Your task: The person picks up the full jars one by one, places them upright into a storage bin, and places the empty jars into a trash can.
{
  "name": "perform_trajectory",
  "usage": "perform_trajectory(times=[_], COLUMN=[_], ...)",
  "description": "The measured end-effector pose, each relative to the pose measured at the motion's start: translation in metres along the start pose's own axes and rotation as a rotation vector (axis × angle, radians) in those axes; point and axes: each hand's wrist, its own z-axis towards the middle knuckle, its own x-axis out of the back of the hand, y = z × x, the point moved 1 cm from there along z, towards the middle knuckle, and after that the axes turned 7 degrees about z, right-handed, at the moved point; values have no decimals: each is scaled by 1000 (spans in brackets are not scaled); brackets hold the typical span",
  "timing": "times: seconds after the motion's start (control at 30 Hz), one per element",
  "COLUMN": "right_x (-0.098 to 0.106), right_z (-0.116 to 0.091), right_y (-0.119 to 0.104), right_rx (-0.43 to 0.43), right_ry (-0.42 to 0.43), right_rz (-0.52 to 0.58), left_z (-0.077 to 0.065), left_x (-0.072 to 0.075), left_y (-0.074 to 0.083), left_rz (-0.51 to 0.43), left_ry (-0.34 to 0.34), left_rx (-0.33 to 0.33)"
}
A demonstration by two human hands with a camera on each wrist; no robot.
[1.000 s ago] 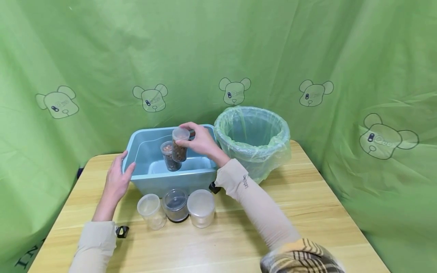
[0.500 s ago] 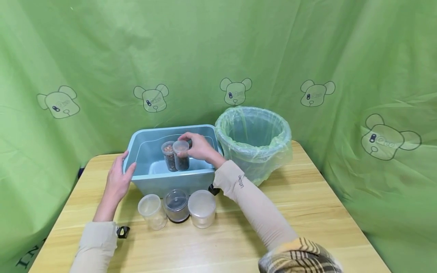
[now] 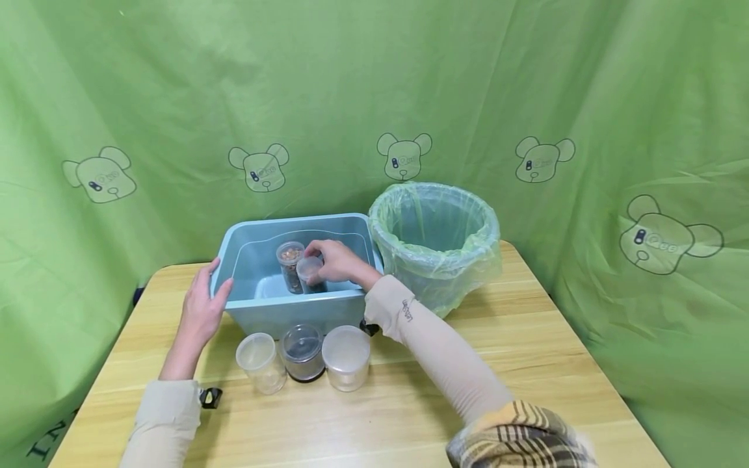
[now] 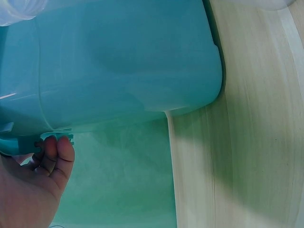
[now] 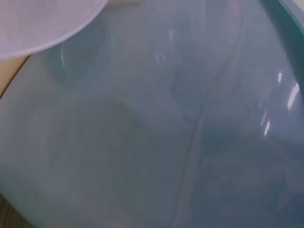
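Note:
My left hand (image 3: pixel 201 305) grips the left rim of a light blue plastic tub (image 3: pixel 292 317). In the left wrist view, its fingers (image 4: pixel 65 151) curl at the tub's edge. Down inside the tub, my right hand (image 3: pixel 338 261) holds a clear jar (image 3: pixel 309 266) by its upper part, with thumb and fingers around it. A similar lidded jar (image 3: pixel 290 255) with brown, nut-like contents stands upright just left of it. The tub's front wall hides the bases of both. In the right wrist view, the tub's blue wall (image 5: pixel 142 142) fills most of the picture and the hand is out of sight.
Several jars stand before the tub: a clear one (image 3: pixel 261 367), a dark-lidded one (image 3: pixel 302 354) and a white-lidded one (image 3: pixel 346 357). Right of the tub is a waste bin (image 3: pixel 433 260) lined with a green bag. Green curtains (image 3: pixel 328 97) surround the wooden table (image 3: pixel 480 383).
My right hand has lowered its jar into the tub, down beside the other jar and a little below its top. The left hand stays on the rim.

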Motion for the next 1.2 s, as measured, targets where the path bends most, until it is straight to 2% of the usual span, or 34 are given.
perform_trajectory(times=[0.33,0.57,1.2], right_x=[-3,-5,-8], right_z=[1,0,1], right_y=[-1,-1,1], right_rx=[23,4,-25], right_ry=[-18,-44,-67], right_rz=[-89,-130,-171], left_z=[0,0,-1], left_x=[1,-1,0], left_y=[0,0,2], left_rz=[6,-1,-13], left_ry=[-6,7,9], left_rx=[-1,-18,-21])
